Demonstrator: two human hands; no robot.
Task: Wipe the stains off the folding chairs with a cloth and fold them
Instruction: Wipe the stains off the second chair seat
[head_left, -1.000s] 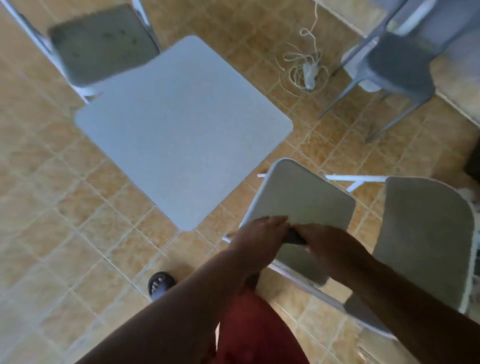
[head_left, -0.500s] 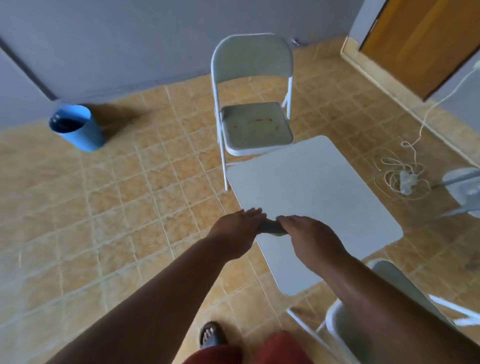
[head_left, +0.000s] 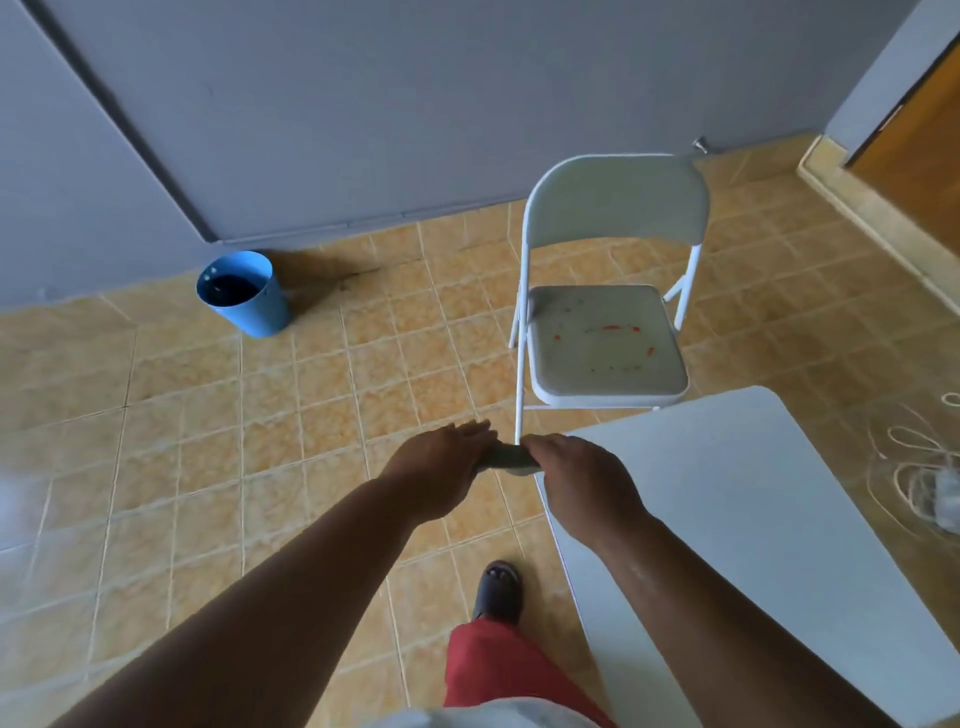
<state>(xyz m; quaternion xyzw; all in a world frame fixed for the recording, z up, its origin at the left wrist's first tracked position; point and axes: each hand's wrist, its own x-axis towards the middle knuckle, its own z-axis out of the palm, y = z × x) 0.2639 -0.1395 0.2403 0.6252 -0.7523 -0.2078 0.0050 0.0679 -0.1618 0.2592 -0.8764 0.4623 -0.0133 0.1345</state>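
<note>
Head view. We log the left forearm (head_left: 291, 587) and the right forearm (head_left: 727, 603) as bare along all the length that shows, from the lower frame edge up to the wrists. A faint glossy patch sits on the upper side of the right forearm. The left grip (head_left: 441, 467) and the right grip (head_left: 582, 480) are bare as well; nails are too small for us to judge. Below, we note one trouser leg (head_left: 498, 670) in plain red cloth, loose-cut. A dark slipper (head_left: 498, 595) with an open front covers the foot, toes showing. At the bottom edge a pale grey-white garment hem (head_left: 493, 717) overlaps the red cloth; we cannot tell its type.
</note>
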